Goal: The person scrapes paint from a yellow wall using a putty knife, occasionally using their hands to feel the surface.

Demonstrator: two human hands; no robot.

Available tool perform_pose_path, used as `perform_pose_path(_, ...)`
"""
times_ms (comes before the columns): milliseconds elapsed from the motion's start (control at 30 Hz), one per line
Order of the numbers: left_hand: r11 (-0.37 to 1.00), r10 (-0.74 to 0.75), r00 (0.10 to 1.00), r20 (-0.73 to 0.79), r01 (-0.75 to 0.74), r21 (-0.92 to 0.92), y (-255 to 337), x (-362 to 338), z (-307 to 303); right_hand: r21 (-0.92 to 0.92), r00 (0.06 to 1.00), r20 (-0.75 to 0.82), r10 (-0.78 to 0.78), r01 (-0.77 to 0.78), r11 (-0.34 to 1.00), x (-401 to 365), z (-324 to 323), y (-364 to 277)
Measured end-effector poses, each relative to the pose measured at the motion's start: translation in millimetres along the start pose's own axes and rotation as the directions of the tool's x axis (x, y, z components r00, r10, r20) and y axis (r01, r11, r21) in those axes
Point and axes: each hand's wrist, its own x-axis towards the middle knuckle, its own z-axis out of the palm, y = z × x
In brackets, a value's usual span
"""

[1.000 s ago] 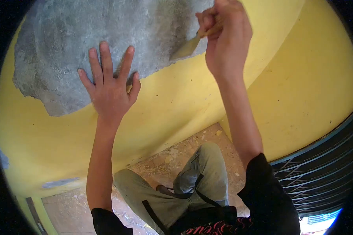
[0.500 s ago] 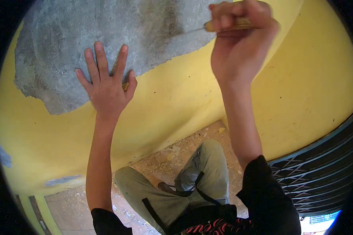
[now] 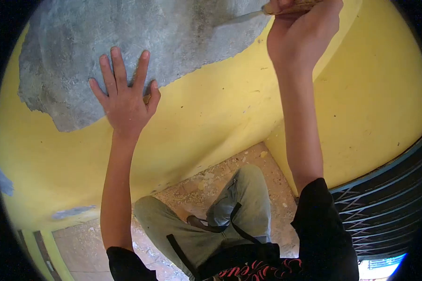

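Note:
My left hand (image 3: 124,96) lies flat with fingers spread on the wall, at the lower edge of a large grey patch of bare plaster (image 3: 126,37) where the yellow paint (image 3: 206,112) is gone. My right hand (image 3: 302,30) is raised at the top of the view, closed around the wooden handle of a scraper (image 3: 267,10). The scraper's metal blade points left and lies against the grey patch near its right edge. Part of the handle is cut off by the frame's top.
The yellow wall meets a second yellow wall (image 3: 375,93) in a corner on the right. Below are my knees in grey-green trousers (image 3: 206,220) and a floor (image 3: 220,175) littered with paint flakes. A dark metal grille (image 3: 389,196) stands at the lower right.
My right hand has moved up and to the right with the scraper, its blade turning from angled down to nearly level. My left hand stayed pressed on the wall.

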Motion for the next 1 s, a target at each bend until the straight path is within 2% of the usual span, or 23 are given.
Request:
perform_pose_path(67, 1.0, 0.018, 1.0, -0.006, -0.018, 0.01, -1, 2, 1, -0.004, 1.0, 0.011, 0.007, -0.007, 1.0, 1, -10, 12)
perform_pose_path(100, 1.0, 0.02, 1.0, -0.008, -0.02, 0.014, -2, 2, 1, -0.319, 0.999, -0.017, 0.046, -0.049, 0.946, -5, -14, 19)
perform_pose_path(133, 1.0, 0.021, 1.0, -0.01, -0.021, 0.008, -2, 1, 1, -0.603, 0.996, -0.054, 0.073, -0.091, 0.793, -12, -20, 29)
perform_pose_path(167, 1.0, 0.02, 1.0, -0.014, -0.02, 0.0, -1, 2, 1, -0.426, 0.995, 0.057, 0.087, -0.055, 0.903, -20, -32, 46)
perform_pose_path(200, 1.0, 0.019, 1.0, -0.02, -0.019, -0.001, -1, 3, 1, -0.426, 0.995, 0.06, 0.082, -0.049, 0.903, -17, -33, 41)
perform_pose_path(267, 1.0, 0.021, 1.0, 0.007, -0.021, 0.01, -1, 1, 0, -0.164, 0.999, 0.005, -0.034, 0.034, 0.986, -9, -37, 31)
perform_pose_path(300, 1.0, 0.019, 1.0, 0.019, -0.02, 0.009, -1, -2, -1, 0.059, 0.991, -0.111, -0.074, 0.081, 0.995, -5, -33, 32)
perform_pose_path(333, 1.0, 0.016, 1.0, 0.015, -0.016, 0.004, 0, -1, -1, 0.054, 0.991, -0.118, -0.07, 0.077, 0.996, -15, -33, 38)
perform_pose_path(367, 1.0, 0.015, 1.0, 0.002, -0.015, 0.0, 0, 3, -2, -0.189, 0.997, -0.037, -0.074, 0.066, 0.98, -27, -31, 48)
perform_pose_path(400, 1.0, 0.024, 1.0, -0.006, -0.024, -0.002, 0, 4, -2, -0.42, 0.997, 0.041, -0.062, 0.073, 0.904, -32, -25, 48)
perform_pose_path(433, 1.0, 0.026, 1.0, -0.011, -0.026, -0.005, 0, 3, -1, -0.375, 0.996, 0.085, 0.015, 0.018, 0.927, -30, -25, 43)
perform_pose_path(467, 1.0, 0.022, 1.0, -0.012, -0.022, -0.006, -1, 2, 0, -0.37, 0.996, 0.09, 0.011, 0.023, 0.929, -21, -25, 38)
perform_pose_path(533, 1.0, 0.017, 1.0, 0.004, -0.017, -0.002, -1, 3, 0, -0.018, 0.996, -0.017, -0.087, 0.087, 0.996, -10, -22, 24)
perform_pose_path(567, 1.0, 0.016, 1.0, 0.014, -0.016, -0.002, 0, 2, -2, -0.084, 0.994, -0.087, -0.065, 0.058, 0.995, -13, -22, 34)
perform_pose_path(600, 1.0, 0.018, 1.0, 0.018, -0.018, -0.002, 0, 0, -3, -0.272, 0.992, -0.129, -0.011, -0.025, 0.962, -31, -23, 46)
perform_pose_path(667, 1.0, 0.017, 1.0, 0.009, -0.017, -0.001, -1, 2, -1, -0.251, 0.965, -0.101, 0.242, -0.26, 0.932, -58, -36, 69)
perform_pose_path(700, 1.0, 0.013, 1.0, -0.002, -0.013, 0.007, -2, 3, 1, -0.287, 0.917, -0.16, 0.365, -0.397, 0.872, -60, -35, 58)
perform_pose_path(733, 1.0, 0.017, 1.0, -0.006, -0.017, 0.017, -2, 2, 2, -0.282, 0.92, -0.149, 0.364, -0.392, 0.876, -51, -36, 54)
perform_pose_path(800, 1.0, 0.022, 1.0, 0.02, -0.023, 0.018, -1, -5, 3, -0.177, 0.982, -0.164, 0.095, -0.124, 0.976, -35, -42, 41)
perform_pose_path(867, 1.0, 0.014, 1.0, 0.007, -0.015, 0.014, 0, -1, 2, -0.011, 0.986, -0.135, 0.095, -0.097, 0.995, -6, -29, 19)
perform_pose_path(1000, 1.0, 0.022, 1.0, -0.014, -0.022, 0.022, -1, -1, 4, -0.033, 0.987, -0.161, 0.014, -0.02, 0.999, 8, -16, 15)
